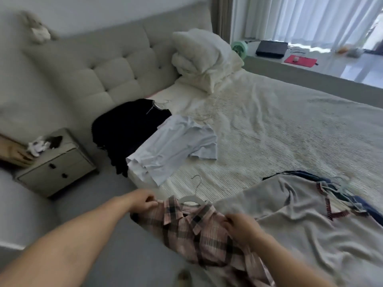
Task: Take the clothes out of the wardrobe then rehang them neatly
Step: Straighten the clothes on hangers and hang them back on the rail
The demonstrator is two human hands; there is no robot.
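At the near edge of the bed (pixel 269 125), the person is fitting the plaid shirt (pixel 199 230) on its white hanger (pixel 191 198). The left hand (pixel 144 201) is pinching one shoulder and the right hand (pixel 240 226) is gripping the other. Pulling both shoulders evenly and squaring the collar should be keeping it neat.

Single head view, looking forward and down over bed (pixel 290 125) edge, close above both forearms

Matt woven cloth plaid shirt (pixel 199 235)
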